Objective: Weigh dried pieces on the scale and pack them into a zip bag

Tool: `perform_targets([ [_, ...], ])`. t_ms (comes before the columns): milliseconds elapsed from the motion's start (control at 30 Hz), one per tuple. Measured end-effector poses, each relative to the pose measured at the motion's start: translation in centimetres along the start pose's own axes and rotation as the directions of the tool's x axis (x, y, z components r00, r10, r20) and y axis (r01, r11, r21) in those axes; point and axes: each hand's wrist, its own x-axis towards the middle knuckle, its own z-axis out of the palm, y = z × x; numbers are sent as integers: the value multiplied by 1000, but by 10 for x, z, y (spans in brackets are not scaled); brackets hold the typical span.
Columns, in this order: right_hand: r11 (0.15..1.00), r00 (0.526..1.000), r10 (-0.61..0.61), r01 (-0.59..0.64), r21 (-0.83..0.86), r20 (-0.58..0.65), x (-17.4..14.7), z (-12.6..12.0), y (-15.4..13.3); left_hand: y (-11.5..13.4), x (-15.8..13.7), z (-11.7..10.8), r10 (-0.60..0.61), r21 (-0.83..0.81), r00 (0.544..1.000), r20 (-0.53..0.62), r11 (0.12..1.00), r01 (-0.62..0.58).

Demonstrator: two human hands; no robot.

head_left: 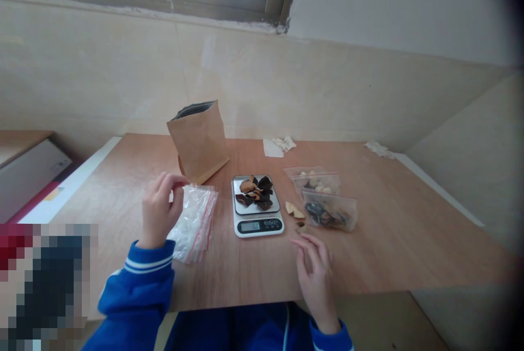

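Wood-grained table (376,253), curled leathery slices (256,195) on a square-plated scale (261,226)

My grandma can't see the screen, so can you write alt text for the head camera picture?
Dark and brown curled pieces lie on a small digital scale on a wooden table. The left hand is by clear zip bags; the right hand is near loose pieces and two filled bags. A brown paper pouch stands open behind.

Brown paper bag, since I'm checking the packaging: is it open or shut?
Open: the brown paper bag stands with its top edges parted, showing its dark inside.
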Motion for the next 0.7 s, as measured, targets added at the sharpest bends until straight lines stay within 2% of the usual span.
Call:
perform_targets([
  [33, 1000, 1000, 5, -5, -18, -8, -2, -2, 4, 4, -3, -6, -25, -17, 989, 145, 999, 28],
  [100, 999, 1000, 6, -7, -35, -19, -4, -3, 10, 7, -14, -12, -41, -14, 928, 369, 999, 50],
  [167, 999, 1000, -6, 5, -33, -21, -2, -2, 10, 3, -31, -10, -85, 14, 886, 455, 996, 89],
  [300, 999, 999, -34, 34, 15, 5, 12, 4, -3, -3, -68, 3, -168, 65, 867, 469, 986, 156],
  [400, 993, 995, -79, 74, 91, 56, 36, 10, -18, 0, -84, 12, -246, 154, 864, 440, 968, 197],
  [533, 983, 979, -148, 130, 131, 141, 82, 22, -31, 4, -89, 13, -256, 151, 866, 429, 966, 211],
  [700, 983, 956, -169, 181, -25, 241, 123, 43, -36, 2, -87, 12, -256, 140, 868, 426, 966, 216],
])
